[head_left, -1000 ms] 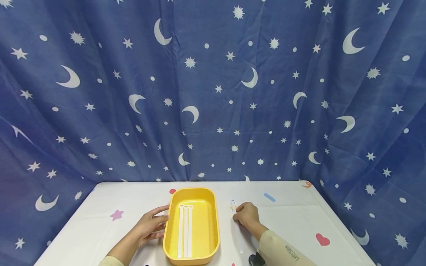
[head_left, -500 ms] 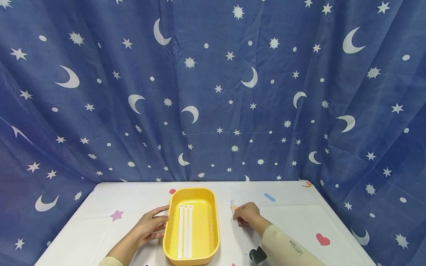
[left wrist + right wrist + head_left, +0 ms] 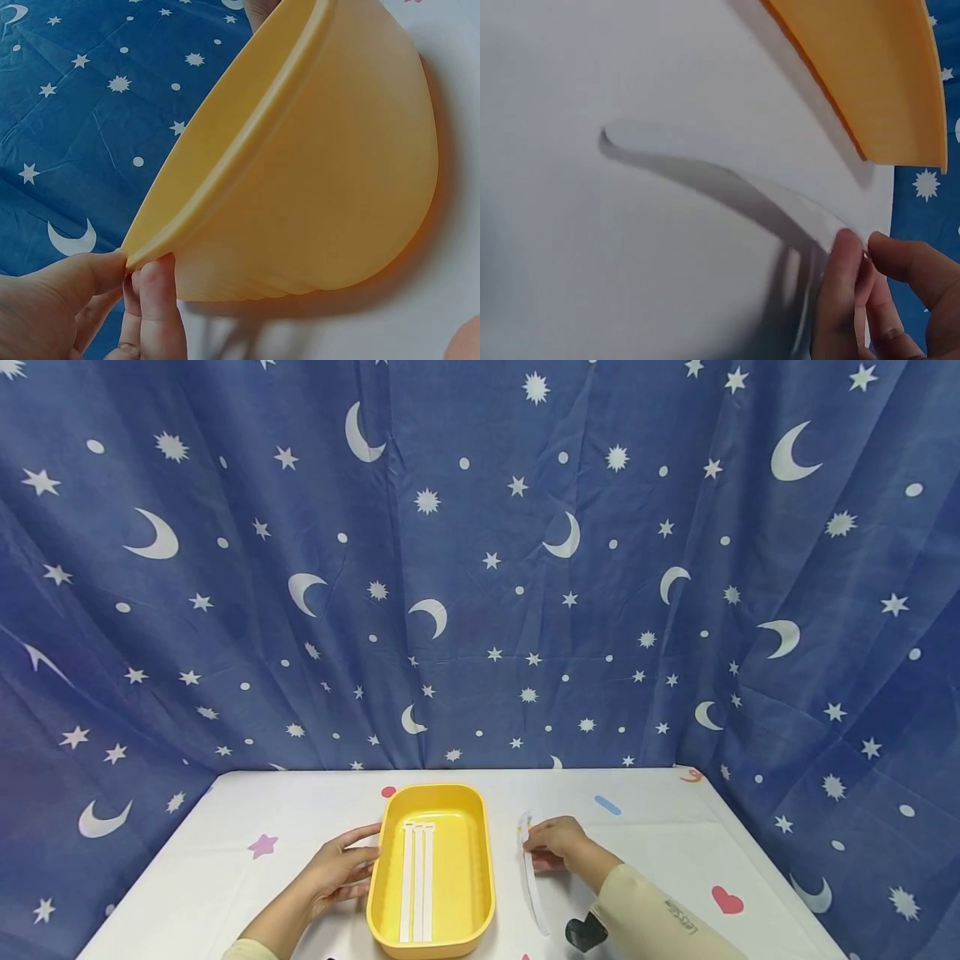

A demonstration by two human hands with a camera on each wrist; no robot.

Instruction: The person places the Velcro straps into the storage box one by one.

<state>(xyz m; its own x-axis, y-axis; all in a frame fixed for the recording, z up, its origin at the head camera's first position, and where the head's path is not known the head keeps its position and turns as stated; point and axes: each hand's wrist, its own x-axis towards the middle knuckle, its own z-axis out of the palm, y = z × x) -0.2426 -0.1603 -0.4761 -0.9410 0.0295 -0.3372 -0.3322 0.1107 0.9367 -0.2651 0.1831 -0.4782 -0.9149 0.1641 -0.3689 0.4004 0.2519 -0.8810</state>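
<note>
In the head view, a yellow plastic tray (image 3: 460, 877) stands on the table, with three white cable ties (image 3: 417, 885) side by side along its left part. My left hand (image 3: 341, 870) is at the tray's left side; in the left wrist view its thumb and fingers (image 3: 159, 300) pinch the rim. To the right of the tray, my right hand (image 3: 558, 845) holds another long white cable tie (image 3: 532, 893) between thumb and fingertips. The right wrist view shows this tie (image 3: 810, 214) bowed over the tabletop, its shadow beneath it.
A white cloth (image 3: 660, 868) with printed shapes, such as a red heart (image 3: 727, 900) and a pink star (image 3: 262, 846), covers the table. Behind it hangs a blue curtain (image 3: 480, 635) with moons and stars. A black object (image 3: 585, 933) sits by the right sleeve.
The right forearm has swung slightly to the right and the fingers have come up a little around the tie, which has turned and bowed. The left hand and tray have stayed put.
</note>
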